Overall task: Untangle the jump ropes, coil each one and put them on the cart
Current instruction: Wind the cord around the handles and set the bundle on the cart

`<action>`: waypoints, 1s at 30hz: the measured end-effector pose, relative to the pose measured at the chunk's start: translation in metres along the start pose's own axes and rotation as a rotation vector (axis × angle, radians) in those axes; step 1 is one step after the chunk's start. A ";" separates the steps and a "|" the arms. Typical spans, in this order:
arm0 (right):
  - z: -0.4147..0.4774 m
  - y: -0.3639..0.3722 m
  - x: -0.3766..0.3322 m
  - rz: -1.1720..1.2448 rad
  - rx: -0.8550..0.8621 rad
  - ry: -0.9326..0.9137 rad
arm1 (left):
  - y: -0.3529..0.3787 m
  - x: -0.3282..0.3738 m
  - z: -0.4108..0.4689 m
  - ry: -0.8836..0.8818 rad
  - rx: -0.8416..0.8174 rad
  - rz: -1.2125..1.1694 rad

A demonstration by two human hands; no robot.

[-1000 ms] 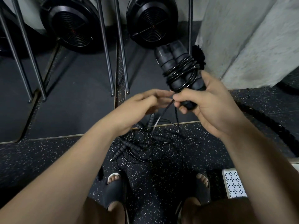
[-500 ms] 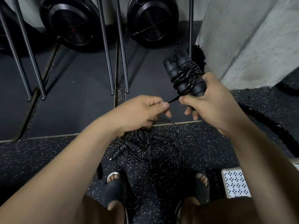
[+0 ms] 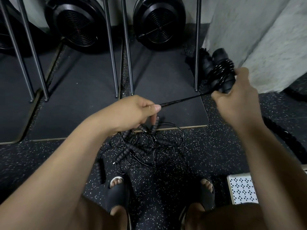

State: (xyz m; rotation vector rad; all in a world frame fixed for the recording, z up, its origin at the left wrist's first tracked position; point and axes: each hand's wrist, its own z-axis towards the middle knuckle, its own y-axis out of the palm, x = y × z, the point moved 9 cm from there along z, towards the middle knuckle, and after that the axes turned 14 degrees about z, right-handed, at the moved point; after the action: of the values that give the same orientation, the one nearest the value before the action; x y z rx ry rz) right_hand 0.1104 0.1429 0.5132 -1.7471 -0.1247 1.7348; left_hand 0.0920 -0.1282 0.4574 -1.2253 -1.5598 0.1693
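Left hand (image 3: 132, 112): thumb and forefinger are closed in a pinch on a thin black cord (image 3: 182, 100); the remaining fingers are curled under the palm. Two ribbed handle ends sit directly below those fingers; whether the fingers touch them cannot be told.

Right hand (image 3: 235, 95): fingers and thumb are wrapped round the lower end of a bundle (image 3: 219, 70), which consists of two black jump-rope handles side by side with cord wound in several turns about their middle. The handle tops project up and to the left, clear of the fist.

The cord runs taut and straight from the left pinch up to the base of the bundle at the right fist. The hands are held well apart, the right one higher in the view and near the grey concrete wall (image 3: 265, 47).

On the speckled rubber floor (image 3: 49, 155), between and ahead of the person's two dark sandals (image 3: 118, 195), lies a tangle (image 3: 146, 146) of further black ropes: thin cord loops crossing several ribbed handles. One more handle lies just left of the left sandal.

Beyond the tangle are dark floor mats (image 3: 166, 90), slanted metal legs (image 3: 113, 55) and two black fan wheels (image 3: 159, 24). A thick black rope (image 3: 285, 135) runs along the floor on the right. A white perforated panel (image 3: 242, 190) shows at the lower right, partly behind the right forearm.
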 end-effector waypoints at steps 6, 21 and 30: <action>-0.002 0.034 0.033 -0.216 -0.275 0.166 | -0.015 0.012 -0.003 0.061 0.122 -0.061; -0.111 0.107 0.012 -0.216 -1.359 0.285 | -0.027 0.005 0.000 0.084 0.249 0.042; -0.093 0.080 -0.047 0.485 -1.252 0.191 | 0.016 0.010 0.009 0.165 -0.265 -0.790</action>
State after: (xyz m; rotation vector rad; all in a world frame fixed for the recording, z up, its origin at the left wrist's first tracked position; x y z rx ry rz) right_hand 0.1606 0.0224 0.5034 -3.0044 -0.9310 1.9392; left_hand 0.0959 -0.1087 0.4495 -0.7087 -1.8367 -0.6494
